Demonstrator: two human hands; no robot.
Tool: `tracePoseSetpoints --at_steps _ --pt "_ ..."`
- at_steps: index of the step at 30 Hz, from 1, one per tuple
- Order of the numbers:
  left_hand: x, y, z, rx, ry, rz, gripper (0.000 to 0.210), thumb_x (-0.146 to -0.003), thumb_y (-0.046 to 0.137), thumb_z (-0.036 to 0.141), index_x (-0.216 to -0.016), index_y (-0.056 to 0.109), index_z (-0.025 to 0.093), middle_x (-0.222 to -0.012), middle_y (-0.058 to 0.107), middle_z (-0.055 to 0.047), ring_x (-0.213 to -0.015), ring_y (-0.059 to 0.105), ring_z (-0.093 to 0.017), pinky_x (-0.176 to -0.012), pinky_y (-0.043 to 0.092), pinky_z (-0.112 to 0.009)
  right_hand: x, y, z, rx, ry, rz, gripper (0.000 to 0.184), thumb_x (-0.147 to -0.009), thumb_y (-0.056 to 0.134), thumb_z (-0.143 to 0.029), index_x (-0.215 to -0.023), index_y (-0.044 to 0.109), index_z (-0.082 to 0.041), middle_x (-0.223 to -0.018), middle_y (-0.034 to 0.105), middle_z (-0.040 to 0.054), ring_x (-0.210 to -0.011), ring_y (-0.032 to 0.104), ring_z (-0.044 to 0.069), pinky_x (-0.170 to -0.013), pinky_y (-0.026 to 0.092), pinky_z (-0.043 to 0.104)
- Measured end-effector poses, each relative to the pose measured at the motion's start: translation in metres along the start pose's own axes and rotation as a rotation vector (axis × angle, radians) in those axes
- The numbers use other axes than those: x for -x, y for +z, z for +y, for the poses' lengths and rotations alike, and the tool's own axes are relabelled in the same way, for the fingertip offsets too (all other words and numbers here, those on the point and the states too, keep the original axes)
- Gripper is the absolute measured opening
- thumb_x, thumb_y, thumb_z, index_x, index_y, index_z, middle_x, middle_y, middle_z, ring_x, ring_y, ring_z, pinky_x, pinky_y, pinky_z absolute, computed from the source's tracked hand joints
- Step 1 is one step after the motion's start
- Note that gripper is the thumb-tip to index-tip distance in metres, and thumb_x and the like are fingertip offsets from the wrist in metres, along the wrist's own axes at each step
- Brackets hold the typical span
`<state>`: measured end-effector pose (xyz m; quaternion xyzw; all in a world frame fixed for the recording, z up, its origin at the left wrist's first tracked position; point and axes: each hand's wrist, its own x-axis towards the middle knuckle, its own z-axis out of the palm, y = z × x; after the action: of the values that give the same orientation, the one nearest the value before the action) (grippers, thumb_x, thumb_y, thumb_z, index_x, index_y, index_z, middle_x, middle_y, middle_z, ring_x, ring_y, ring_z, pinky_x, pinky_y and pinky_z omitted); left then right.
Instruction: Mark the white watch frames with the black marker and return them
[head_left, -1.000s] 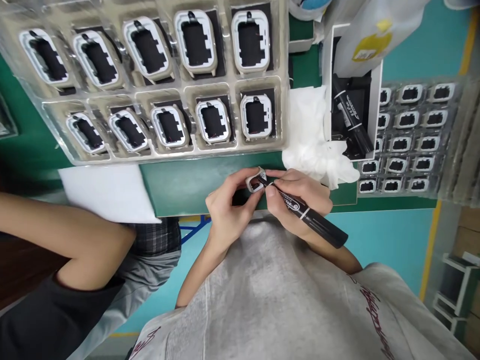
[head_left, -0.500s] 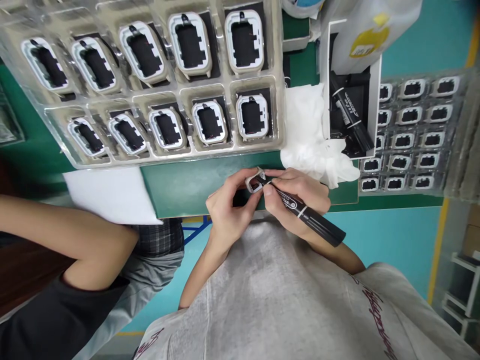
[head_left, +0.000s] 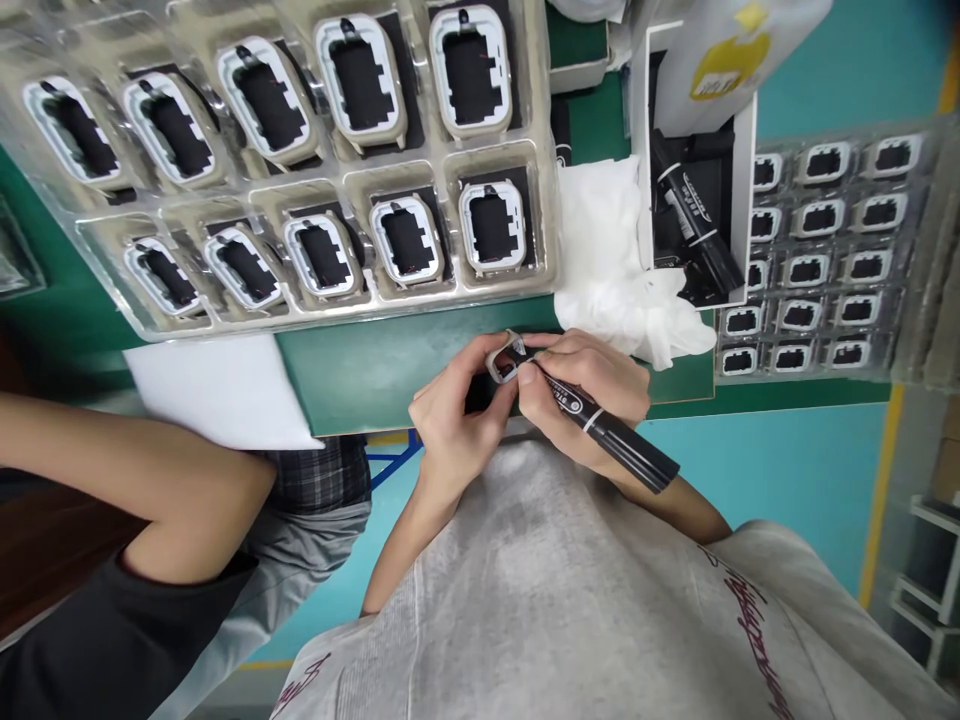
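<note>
Between the thumb and fingers of my left hand [head_left: 461, 395] is a small watch case frame [head_left: 495, 370], pale and rounded, tilted on its side. A black marker pen [head_left: 592, 425] is gripped in my right hand [head_left: 589, 385], its tip end at the inside of the frame and its thick barrel pointing down to the right. The fingertips of both hands are close together around the frame and partly hide it. Exactly where the tip touches, I cannot tell. Both hands are over the front edge of the green table [head_left: 360, 365].
A clear plastic tray [head_left: 315, 318] holds several similar frames. To its right are white cloths [head_left: 600, 230] and a white box [head_left: 739, 200] with markers [head_left: 694, 215] and a bottle [head_left: 739, 65]. Another tray [head_left: 911, 290] lies far right. A co-worker's arm [head_left: 150, 470] and white paper [head_left: 225, 390] are left.
The view has shifted slightly, so the trays and box sit a little further left. The marker and my right hand have moved slightly left; both holds are unchanged.
</note>
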<state>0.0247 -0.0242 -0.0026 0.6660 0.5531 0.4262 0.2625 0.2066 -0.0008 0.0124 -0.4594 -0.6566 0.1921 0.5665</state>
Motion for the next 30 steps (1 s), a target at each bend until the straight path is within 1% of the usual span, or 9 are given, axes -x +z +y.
tracePoseSetpoints --at_steps 3,6,11,14,18,21,24,27,30 --pt "-0.0017 -0.0002 0.0013 -0.025 0.025 0.004 0.028 -0.124 0.089 0.043 -0.150 0.091 0.033 -0.125 0.099 -0.002 -0.098 0.095 -0.021 -0.095 0.081 -0.035 0.0008 -0.0010 0.0013 -0.006 -0.027 -0.014 0.026 -0.111 0.085 -0.008 -0.111 0.076 -0.033 -0.098 0.090 -0.0040 -0.091 0.095 0.022 -0.096 0.089 0.040" --pt "-0.0011 0.0007 0.0012 -0.041 0.024 0.009 0.027 -0.125 0.087 0.043 -0.149 0.091 0.032 -0.122 0.098 -0.002 -0.097 0.094 -0.021 -0.095 0.081 -0.035 0.0025 0.0008 0.0028 -0.020 -0.038 0.005 0.027 -0.110 0.084 -0.007 -0.112 0.077 -0.033 -0.097 0.089 -0.0047 -0.086 0.091 0.021 -0.101 0.089 0.041" --pt "0.0001 0.0025 -0.0014 0.032 0.024 0.017 0.030 -0.122 0.091 0.037 -0.152 0.090 0.035 -0.125 0.098 0.000 -0.099 0.094 -0.021 -0.097 0.079 -0.035 0.0031 0.0038 0.0017 -0.013 -0.023 0.029 0.026 -0.112 0.083 -0.009 -0.112 0.076 -0.034 -0.096 0.088 -0.0052 -0.086 0.092 0.021 -0.097 0.089 0.041" --pt "-0.0010 0.0020 -0.0014 -0.002 0.027 0.021 0.028 -0.123 0.090 0.041 -0.150 0.091 0.034 -0.122 0.098 -0.001 -0.096 0.093 -0.021 -0.094 0.079 -0.034 0.0022 0.0022 0.0004 0.002 -0.024 0.018 0.025 -0.114 0.081 -0.011 -0.112 0.074 -0.034 -0.094 0.086 -0.0059 -0.083 0.089 0.020 -0.098 0.090 0.042" --pt "-0.0030 0.0011 0.0005 -0.049 0.038 0.022 0.026 -0.125 0.087 0.044 -0.147 0.092 0.031 -0.117 0.098 -0.001 -0.093 0.093 -0.020 -0.091 0.079 -0.033 0.0021 -0.0015 0.0001 0.001 -0.031 -0.021 0.025 -0.114 0.082 -0.010 -0.117 0.074 -0.034 -0.097 0.088 -0.0045 -0.087 0.091 0.020 -0.105 0.090 0.042" --pt "-0.0026 0.0012 0.0004 -0.026 0.044 0.020 0.027 -0.123 0.090 0.041 -0.148 0.093 0.032 -0.119 0.098 -0.001 -0.094 0.093 -0.020 -0.092 0.079 -0.034 0.0032 -0.0024 0.0009 -0.003 -0.028 -0.027 0.026 -0.114 0.083 -0.009 -0.118 0.076 -0.034 -0.100 0.090 -0.0036 -0.093 0.095 0.021 -0.104 0.090 0.042" --pt "-0.0004 0.0011 -0.0011 -0.010 0.002 0.010 0.029 -0.123 0.090 0.044 -0.149 0.092 0.033 -0.120 0.098 -0.001 -0.096 0.093 -0.022 -0.094 0.079 -0.036 0.0045 -0.0019 0.0020 0.001 -0.004 -0.027 0.024 -0.115 0.083 -0.012 -0.117 0.076 -0.035 -0.102 0.091 -0.0040 -0.099 0.097 0.022 -0.101 0.090 0.041" --pt "0.0006 0.0005 -0.0015 -0.012 -0.026 -0.005 0.029 -0.123 0.089 0.047 -0.148 0.091 0.032 -0.118 0.097 -0.001 -0.096 0.092 -0.022 -0.094 0.079 -0.036 0.0049 -0.0016 0.0026 0.007 -0.002 -0.035 0.023 -0.116 0.083 -0.014 -0.116 0.076 -0.036 -0.101 0.091 -0.0041 -0.095 0.096 0.021 -0.100 0.090 0.041" --pt "-0.0008 0.0001 -0.0003 -0.026 0.004 -0.007 0.026 -0.124 0.088 0.044 -0.146 0.092 0.031 -0.115 0.097 0.000 -0.092 0.090 -0.020 -0.091 0.077 -0.034 0.0042 -0.0023 0.0019 0.009 -0.023 -0.041 0.024 -0.115 0.083 -0.011 -0.118 0.076 -0.034 -0.100 0.091 -0.0038 -0.094 0.096 0.021 -0.103 0.090 0.041"
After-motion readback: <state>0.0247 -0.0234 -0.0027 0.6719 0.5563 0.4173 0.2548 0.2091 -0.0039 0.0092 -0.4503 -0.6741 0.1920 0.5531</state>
